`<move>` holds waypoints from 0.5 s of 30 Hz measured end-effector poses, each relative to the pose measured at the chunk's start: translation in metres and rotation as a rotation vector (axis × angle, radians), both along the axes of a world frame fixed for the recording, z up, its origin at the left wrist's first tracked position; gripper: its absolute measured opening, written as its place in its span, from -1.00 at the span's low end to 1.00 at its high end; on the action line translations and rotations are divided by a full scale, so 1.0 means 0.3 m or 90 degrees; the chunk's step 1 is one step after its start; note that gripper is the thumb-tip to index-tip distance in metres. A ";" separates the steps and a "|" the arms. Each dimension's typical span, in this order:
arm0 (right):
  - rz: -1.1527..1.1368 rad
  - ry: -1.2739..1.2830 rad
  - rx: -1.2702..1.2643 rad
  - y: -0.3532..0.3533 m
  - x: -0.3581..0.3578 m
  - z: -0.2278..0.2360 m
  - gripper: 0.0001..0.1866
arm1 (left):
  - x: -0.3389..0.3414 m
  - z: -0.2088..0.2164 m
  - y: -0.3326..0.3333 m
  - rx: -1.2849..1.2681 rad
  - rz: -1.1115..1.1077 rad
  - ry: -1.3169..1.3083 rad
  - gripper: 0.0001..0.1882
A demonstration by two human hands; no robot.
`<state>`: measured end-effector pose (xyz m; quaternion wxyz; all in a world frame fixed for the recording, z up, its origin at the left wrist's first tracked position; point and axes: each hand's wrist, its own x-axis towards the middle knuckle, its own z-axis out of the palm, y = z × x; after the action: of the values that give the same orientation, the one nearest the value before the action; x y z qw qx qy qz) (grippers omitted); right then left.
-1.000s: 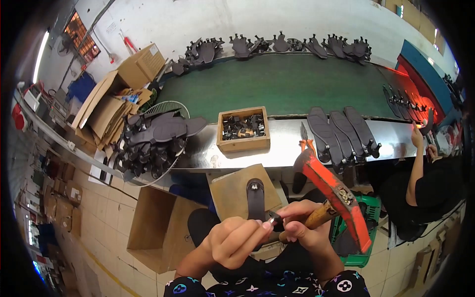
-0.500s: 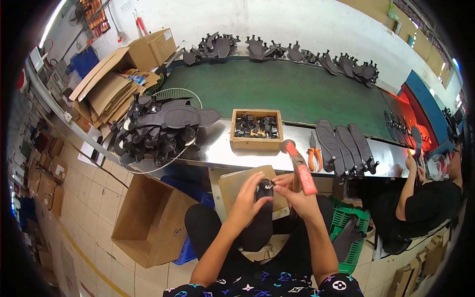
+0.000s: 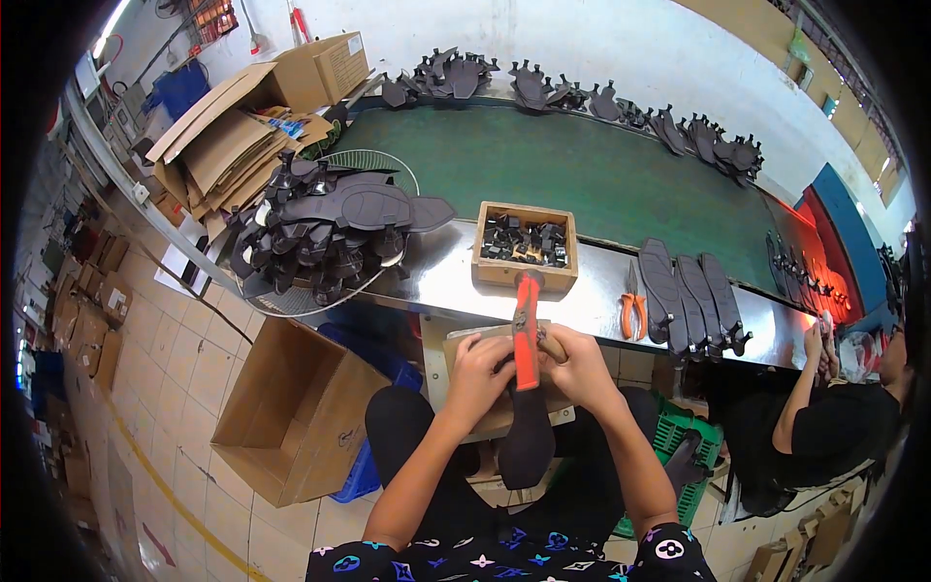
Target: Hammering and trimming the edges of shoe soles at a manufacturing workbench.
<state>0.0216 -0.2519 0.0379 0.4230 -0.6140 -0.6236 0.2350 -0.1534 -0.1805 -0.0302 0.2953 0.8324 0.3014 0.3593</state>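
Observation:
My right hand point(image 3: 585, 369) is closed around the wooden handle of a hammer point(image 3: 527, 335) whose long head is red-orange. The head hangs over the upper end of a dark grey, sole-shaped piece point(image 3: 529, 441), hiding that end. My left hand point(image 3: 477, 376) has its fingers curled round the piece's upper end, close beside the hammer. Beneath both hands lies a tan work board point(image 3: 454, 351), and the piece's wide end hangs down between my knees. What the left fingertips pinch is hidden.
Ahead stands a wooden box point(image 3: 526, 275) of small black parts. Orange-handled pliers point(image 3: 633, 312) and several dark sole pieces point(image 3: 661, 286) lie to its right. A wire basket point(image 3: 415, 179) is heaped with more. Left is a cardboard box point(image 3: 281, 417); right, a green crate point(image 3: 669, 432) and a person point(image 3: 824, 427).
The hammer has swung left from beside my right wrist to over the piece. My right hand has gone from fingering the piece's end to gripping the handle; my left fingers have curled in.

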 end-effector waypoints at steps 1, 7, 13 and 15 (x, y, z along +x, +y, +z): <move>0.000 -0.034 0.015 0.000 0.000 0.004 -0.81 | -0.001 -0.003 0.003 0.005 -0.004 0.009 -0.70; 0.035 -0.205 0.002 -0.022 -0.004 0.031 -0.77 | -0.015 -0.030 0.023 0.020 -0.040 -0.002 -0.66; 0.044 -0.170 0.014 -0.015 0.012 0.025 -0.73 | 0.014 0.021 0.010 -0.041 -0.043 -0.090 -0.67; 0.033 -0.202 0.024 -0.029 0.016 0.042 -0.71 | 0.013 0.060 -0.003 -0.157 -0.051 -0.110 -0.69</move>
<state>0.0265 -0.2607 0.0506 0.3242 -0.6193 -0.7024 0.1340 -0.1497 -0.1813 -0.0123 0.4343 0.7672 0.2831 0.3777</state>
